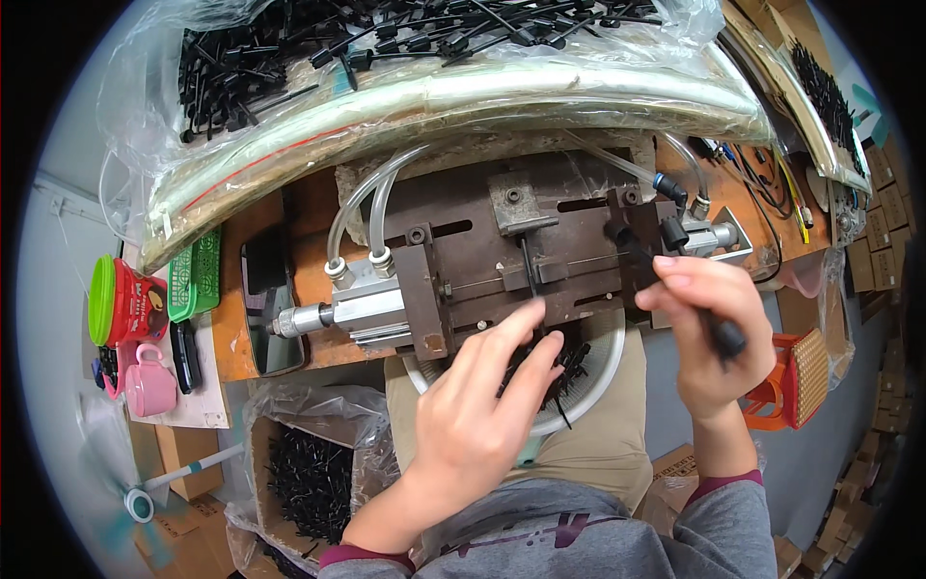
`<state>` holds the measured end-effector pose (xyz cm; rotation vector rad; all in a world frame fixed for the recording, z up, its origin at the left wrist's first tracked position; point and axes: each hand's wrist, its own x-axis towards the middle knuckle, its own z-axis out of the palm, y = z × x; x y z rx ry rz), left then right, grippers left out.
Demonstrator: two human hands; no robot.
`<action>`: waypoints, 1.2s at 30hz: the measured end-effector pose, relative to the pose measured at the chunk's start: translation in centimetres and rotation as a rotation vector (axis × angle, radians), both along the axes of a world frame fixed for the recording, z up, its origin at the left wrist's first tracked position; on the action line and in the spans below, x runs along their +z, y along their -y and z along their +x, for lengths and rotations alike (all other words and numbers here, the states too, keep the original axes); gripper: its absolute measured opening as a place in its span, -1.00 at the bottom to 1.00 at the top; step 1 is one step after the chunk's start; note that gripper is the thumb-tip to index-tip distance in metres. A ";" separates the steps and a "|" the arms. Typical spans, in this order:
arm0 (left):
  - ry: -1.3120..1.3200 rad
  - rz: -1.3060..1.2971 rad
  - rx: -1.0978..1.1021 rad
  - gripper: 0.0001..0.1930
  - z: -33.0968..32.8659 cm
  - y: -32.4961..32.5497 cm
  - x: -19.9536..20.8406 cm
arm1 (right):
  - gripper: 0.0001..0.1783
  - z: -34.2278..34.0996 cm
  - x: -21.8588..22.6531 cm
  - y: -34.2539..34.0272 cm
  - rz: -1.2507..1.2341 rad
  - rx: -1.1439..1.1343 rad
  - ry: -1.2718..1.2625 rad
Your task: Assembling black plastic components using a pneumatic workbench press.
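Note:
My left hand reaches over the front edge of a dark brown metal fixture. Its fingers are spread, and the fingertips are close to the lower end of a thin black rod lying across the fixture's middle; whether they touch it I cannot tell. To the right, my right hand pinches black plastic stem parts with thicker ends, one end pointing up-left and another showing below the fingers. Beneath my left hand, a white round basket with more black parts rests on my lap, partly hidden.
Behind the fixture, a plastic-lined container holds many black stem parts. Air cylinders with clear hoses flank the fixture. A phone, pink cup and green basket are left; a lined box of black pieces stands below.

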<state>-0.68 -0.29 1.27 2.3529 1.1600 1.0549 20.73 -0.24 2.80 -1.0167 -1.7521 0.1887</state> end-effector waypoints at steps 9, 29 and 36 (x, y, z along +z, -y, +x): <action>-0.228 0.090 0.014 -0.69 0.8 -1.0 -0.9 | -0.82 0.0 0.5 0.5 -0.550 0.136 -0.865; 0.181 -0.064 -0.063 -0.62 -0.6 1.3 0.5 | -0.81 -0.7 -0.2 0.6 -0.349 0.105 -0.814; -0.154 0.137 0.055 -0.69 1.0 0.0 -2.4 | -0.77 -1.6 -0.6 0.9 -0.214 0.016 -0.492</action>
